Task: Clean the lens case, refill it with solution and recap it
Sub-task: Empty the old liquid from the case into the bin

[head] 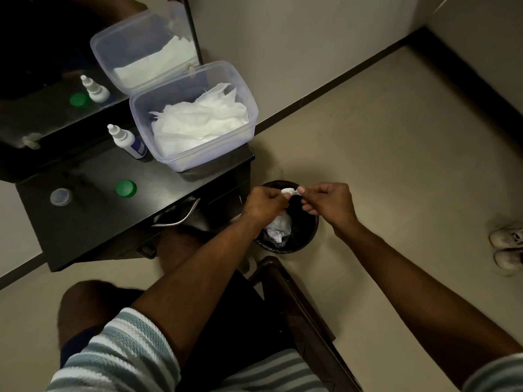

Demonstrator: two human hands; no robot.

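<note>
Striped sleeves framed the bottom of the view as a seated person leaned both forearms out over a black waste bin (pixel 307 237) on the floor. Both hands met above its mouth: the left hand (pixel 263 203) curled round one end of the small white lens case (pixel 289 191), apparently with a scrap of white tissue under its fingers, while the right hand (pixel 328 200) pinched the other end between thumb and fingertips. Holding the case over the bin looked deliberate, so drips or used tissue would fall in beside the crumpled paper (pixel 278 229) already there.

Beyond the hands, on the dark table (pixel 85 222), a green cap (pixel 126 188) and a clear cap (pixel 60 196) lay well apart, seemingly set aside until recapping. Farther back stood the solution bottle (pixel 128 141), just beside an open plastic tub (pixel 240 89) of white tissues, both within reach for wiping and refilling. A mirror (pixel 34 52) behind doubled the bottle and tub. Pale shoes (pixel 508 246) sat at the far right.
</note>
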